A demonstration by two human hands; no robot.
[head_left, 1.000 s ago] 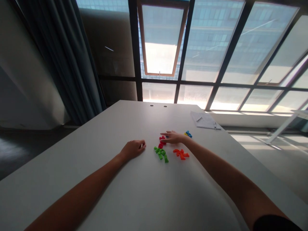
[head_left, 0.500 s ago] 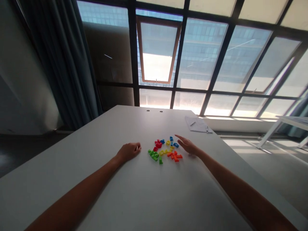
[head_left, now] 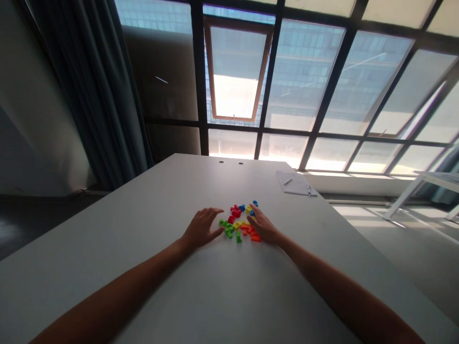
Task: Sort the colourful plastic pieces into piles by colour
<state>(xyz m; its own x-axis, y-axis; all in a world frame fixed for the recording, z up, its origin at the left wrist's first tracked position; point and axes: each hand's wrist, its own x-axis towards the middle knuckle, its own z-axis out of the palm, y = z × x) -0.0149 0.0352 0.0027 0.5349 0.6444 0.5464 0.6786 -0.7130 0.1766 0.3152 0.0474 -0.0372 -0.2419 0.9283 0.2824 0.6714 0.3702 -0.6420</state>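
Note:
Several small plastic blocks lie loosely grouped by colour on the white table (head_left: 222, 286). My left hand (head_left: 202, 229) is open at their left side, thumb and fingers apart beside the green blocks (head_left: 228, 230). From the right, my right hand (head_left: 264, 226) reaches in with fingers extended, against or just over the orange blocks (head_left: 251, 231), and it partly hides the blue blocks (head_left: 255, 203). Red blocks (head_left: 235, 211) sit at the back left of the group. Yellow blocks (head_left: 238, 224) are in the middle. Neither hand holds a block.
Papers (head_left: 296, 183) with what look like pens lie near the table's right edge. Two round holes are at the far end. A dark curtain (head_left: 93, 95) hangs at the left, and a large window stands behind. Another white table (head_left: 437, 179) is at the right.
My left hand has opened and moved right to the green blocks. My right hand has moved left over the blue and orange ones, and the orange blocks have shifted left.

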